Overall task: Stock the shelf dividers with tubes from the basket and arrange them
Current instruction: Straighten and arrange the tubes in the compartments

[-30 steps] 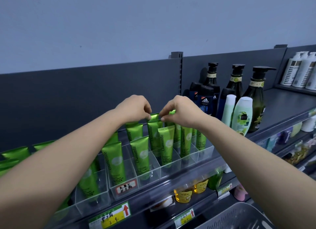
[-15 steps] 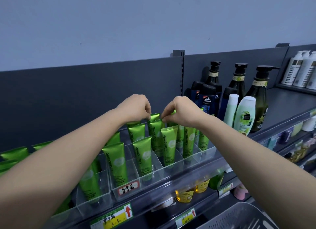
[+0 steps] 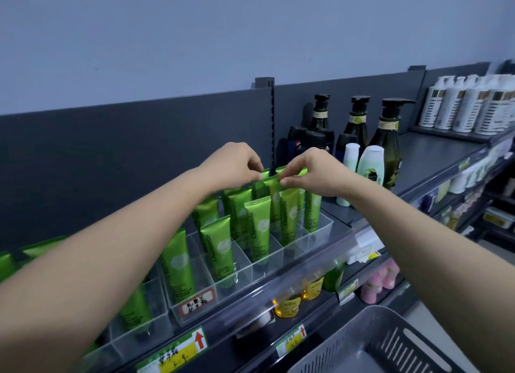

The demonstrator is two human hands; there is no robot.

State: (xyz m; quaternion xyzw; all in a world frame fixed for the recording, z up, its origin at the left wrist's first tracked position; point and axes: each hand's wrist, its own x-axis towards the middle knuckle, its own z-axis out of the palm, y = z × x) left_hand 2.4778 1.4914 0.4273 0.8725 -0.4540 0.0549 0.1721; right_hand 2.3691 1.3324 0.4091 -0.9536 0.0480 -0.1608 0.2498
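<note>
Hardly anything has shifted in the last half second: both hands stay at the back row, while the view has swung slightly right, bringing more of the white bottles [image 3: 468, 105] into sight. The left hand [image 3: 232, 163] and right hand [image 3: 316, 172] meet over a green tube [image 3: 271, 181]. Each grip is a tight thumb-and-forefinger pinch on the tube's flat crimped top edge, the left at its left corner and the right at its right corner. Directly below the grip, the tube's long axis runs nearly upright, cap end down, inside the clear dividers [image 3: 320, 230] among its green neighbours. Both hands are equally near, so neither leads. The coming move is probably a straight push downward, or a small squaring-up, so the tube sits level with its row. Far below the grip and to its right, nearer the person, sits the grey basket [image 3: 390, 342]; no tubes show in the part in view.
</note>
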